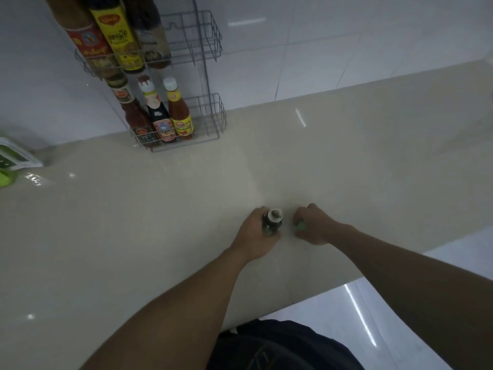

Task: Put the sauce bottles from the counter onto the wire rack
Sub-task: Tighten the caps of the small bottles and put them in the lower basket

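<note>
A small dark sauce bottle [272, 221] with a pale cap stands on the beige counter [160, 209], and my left hand [257, 236] is wrapped around its body. Just to its right, my right hand [313, 225] is closed over a second bottle [301, 225]; only a bit of its green top shows between the fingers. The grey wire rack [210, 121] stands at the back against the white tiled wall. Its lower shelf holds three bottles [160, 116] on the left side, and its upper shelf holds three taller bottles [117, 36].
The right halves of both rack shelves are free. A white and green object [13, 161] lies at the counter's left edge. The counter's front edge runs diagonally at the lower right, with shiny white floor [373, 329] beyond it.
</note>
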